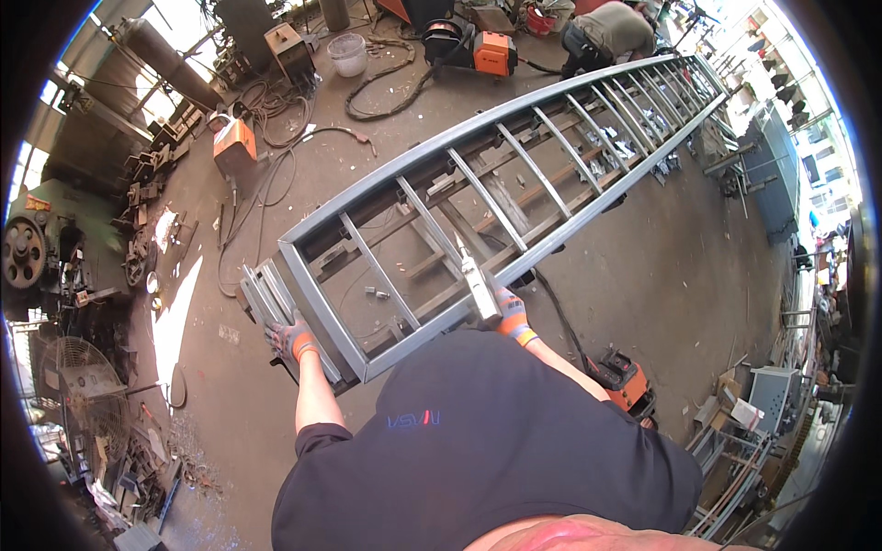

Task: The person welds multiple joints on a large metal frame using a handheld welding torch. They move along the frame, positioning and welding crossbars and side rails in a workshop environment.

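Observation:
A long grey metal frame (395, 181) with several crossbars stretches from in front of me toward the far right. At its near left end lies a bundle of short metal bars (276, 292). My left hand (292, 339), in a grey and orange glove, grips the outer side of these bars. In my right hand (514, 316), gloved alike, is a silver handheld torch (477, 286) with a tapered nozzle. The torch is above the frame's near side rail, its tip slanting inward over the crossbars. The palm side of my right hand is hidden.
An orange and black machine (627, 382) stands at my right, near a black cable (560, 314). Beyond the frame are another orange machine (494, 53), a white bucket (347, 55) and looped cables (390, 92). Another person (606, 37) bends over by the frame's far end.

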`<state>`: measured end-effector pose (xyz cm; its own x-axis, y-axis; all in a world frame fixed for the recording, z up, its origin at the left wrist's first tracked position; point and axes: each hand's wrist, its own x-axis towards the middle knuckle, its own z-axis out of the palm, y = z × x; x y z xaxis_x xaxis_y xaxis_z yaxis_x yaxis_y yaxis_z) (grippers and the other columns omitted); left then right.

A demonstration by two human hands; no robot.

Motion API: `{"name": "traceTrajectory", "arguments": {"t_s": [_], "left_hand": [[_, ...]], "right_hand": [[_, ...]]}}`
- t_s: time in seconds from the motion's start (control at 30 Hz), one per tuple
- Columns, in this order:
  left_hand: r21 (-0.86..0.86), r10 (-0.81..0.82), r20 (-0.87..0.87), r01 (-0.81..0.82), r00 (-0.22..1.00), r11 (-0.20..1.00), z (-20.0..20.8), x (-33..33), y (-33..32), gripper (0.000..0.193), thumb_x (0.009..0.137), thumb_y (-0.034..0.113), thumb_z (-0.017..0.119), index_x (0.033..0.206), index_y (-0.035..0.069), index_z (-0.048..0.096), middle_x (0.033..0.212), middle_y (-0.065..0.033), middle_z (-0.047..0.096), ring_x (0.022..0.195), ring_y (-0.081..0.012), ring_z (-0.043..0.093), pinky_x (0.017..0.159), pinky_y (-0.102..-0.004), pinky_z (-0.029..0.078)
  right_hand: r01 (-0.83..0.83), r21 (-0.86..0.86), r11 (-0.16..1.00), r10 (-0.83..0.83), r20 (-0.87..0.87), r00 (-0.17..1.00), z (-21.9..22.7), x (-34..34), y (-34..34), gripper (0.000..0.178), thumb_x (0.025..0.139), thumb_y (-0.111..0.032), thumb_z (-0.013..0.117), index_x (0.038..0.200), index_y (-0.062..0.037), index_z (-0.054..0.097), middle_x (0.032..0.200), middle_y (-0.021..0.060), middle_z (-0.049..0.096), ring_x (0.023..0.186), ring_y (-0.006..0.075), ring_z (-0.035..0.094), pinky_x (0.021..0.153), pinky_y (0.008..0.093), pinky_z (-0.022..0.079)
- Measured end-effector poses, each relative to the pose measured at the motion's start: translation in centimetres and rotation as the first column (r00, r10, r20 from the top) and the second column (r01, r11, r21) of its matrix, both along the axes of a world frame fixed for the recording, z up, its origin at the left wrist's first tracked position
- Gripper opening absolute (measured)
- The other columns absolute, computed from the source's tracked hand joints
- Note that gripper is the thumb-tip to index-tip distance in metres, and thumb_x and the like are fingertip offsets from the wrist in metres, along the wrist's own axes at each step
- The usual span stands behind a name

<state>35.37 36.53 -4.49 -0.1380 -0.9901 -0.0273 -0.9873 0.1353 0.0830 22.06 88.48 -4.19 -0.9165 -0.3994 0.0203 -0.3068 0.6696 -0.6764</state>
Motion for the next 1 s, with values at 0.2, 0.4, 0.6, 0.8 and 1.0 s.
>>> {"name": "traceTrajectory", "arguments": {"t_s": [0.2, 0.4, 0.6, 0.8, 1.0], "left_hand": [[0.068, 0.008, -0.105, -0.001, 0.994, 0.998, 0.9, 0.5, 0.3, 0.103, 0.092, 0.065, 0.068, 0.172, 0.014, 0.029, 0.167, -0.0214, 0.046, 0.153, -0.0418, 0.044, 0.127, -0.0590, 0.032], [0.075, 0.020, -0.080, -0.014, 0.997, 0.997, 1.1, -0.1, 0.1, 0.111, 0.086, 0.069, 0.075, 0.172, 0.014, 0.030, 0.173, -0.0150, 0.039, 0.160, -0.0371, 0.036, 0.130, -0.0568, 0.028], [0.066, 0.018, -0.127, -0.009, 0.992, 0.998, 0.8, 0.0, 0.0, 0.113, 0.086, 0.069, 0.075, 0.172, 0.012, 0.030, 0.174, -0.0148, 0.038, 0.162, -0.0385, 0.032, 0.129, -0.0589, 0.026], [0.085, 0.032, -0.105, -0.023, 0.994, 0.996, 1.4, -0.1, 0.2, 0.112, 0.086, 0.070, 0.074, 0.172, 0.013, 0.029, 0.175, -0.0140, 0.035, 0.163, -0.0339, 0.031, 0.129, -0.0567, 0.028], [0.105, 0.042, 0.005, -0.043, 0.999, 0.994, 1.3, -0.3, -0.2, 0.112, 0.087, 0.078, 0.068, 0.172, 0.015, 0.029, 0.176, -0.0122, 0.035, 0.164, -0.0313, 0.030, 0.129, -0.0528, 0.031]], "right_hand": [[-0.019, 0.278, 0.960, 0.056, -0.129, 0.990, -0.1, 0.3, 0.3, 0.083, 0.073, -0.034, 0.085, 0.144, -0.0011, 0.057, 0.144, 0.0279, 0.060, 0.136, 0.0503, 0.054, 0.117, 0.0553, 0.045], [0.023, 0.070, 0.997, -0.013, -0.136, 0.991, 3.6, -1.4, 0.1, 0.087, 0.075, -0.046, 0.089, 0.150, -0.0143, 0.061, 0.154, 0.0250, 0.053, 0.138, 0.0486, 0.054, 0.113, 0.0539, 0.050], [0.024, -0.129, 0.991, -0.017, 0.055, 0.998, 4.8, -0.9, 1.6, 0.069, 0.086, -0.018, 0.078, 0.152, -0.0112, 0.058, 0.157, 0.0269, 0.053, 0.141, 0.0463, 0.055, 0.117, 0.0476, 0.049], [0.273, -0.623, 0.733, 0.050, 0.450, 0.892, 2.4, -1.2, 2.0, 0.063, 0.089, -0.020, 0.082, 0.147, -0.0069, 0.060, 0.139, 0.0197, 0.068, 0.128, 0.0367, 0.066, 0.108, 0.0407, 0.054], [0.009, -0.233, 0.972, 0.010, 0.081, 0.997, 2.9, -1.0, 2.6, 0.066, 0.087, -0.016, 0.085, 0.148, -0.0045, 0.060, 0.142, 0.0185, 0.068, 0.126, 0.0341, 0.068, 0.105, 0.0427, 0.056]]}}
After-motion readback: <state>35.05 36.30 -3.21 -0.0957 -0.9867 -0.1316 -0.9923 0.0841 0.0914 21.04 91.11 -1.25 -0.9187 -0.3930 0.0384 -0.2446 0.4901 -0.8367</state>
